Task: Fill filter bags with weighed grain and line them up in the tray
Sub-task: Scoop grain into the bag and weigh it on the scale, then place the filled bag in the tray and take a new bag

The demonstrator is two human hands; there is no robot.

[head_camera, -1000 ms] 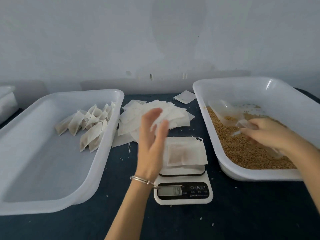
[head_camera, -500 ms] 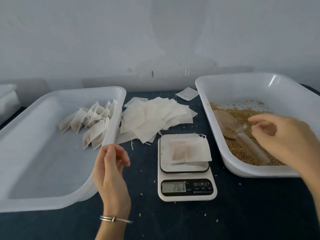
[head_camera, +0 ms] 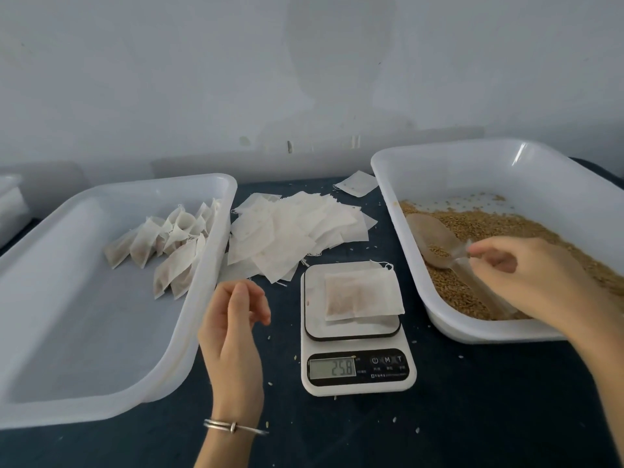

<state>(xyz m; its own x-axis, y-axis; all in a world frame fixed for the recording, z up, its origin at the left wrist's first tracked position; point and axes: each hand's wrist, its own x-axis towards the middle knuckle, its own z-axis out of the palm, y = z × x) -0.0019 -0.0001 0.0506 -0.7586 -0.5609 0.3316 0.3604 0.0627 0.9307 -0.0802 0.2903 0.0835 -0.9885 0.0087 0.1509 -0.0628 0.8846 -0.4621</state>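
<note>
White plastic tray (head_camera: 50, 275) w/ filled bags (head_camera: 169, 244) at 9 o'clock, left hand (head_camera: 233, 322) empty, fingers loosely curled, bag on the scale (head_camera: 363, 293) lying flat at its 3 o'clock, closer than right hand (head_camera: 526, 275) pinching scoop (head_camera: 435, 241) in grain (head_camera: 499, 228).

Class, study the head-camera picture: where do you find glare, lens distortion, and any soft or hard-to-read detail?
Head view: a bright glare streak sits on the far inner wall of the grain tray; the wide-angle lens bows the rim of the bag tray outward; light is soft and even, with faint shadows on the wall; the scale display looks like 25.8, slightly soft.
</note>
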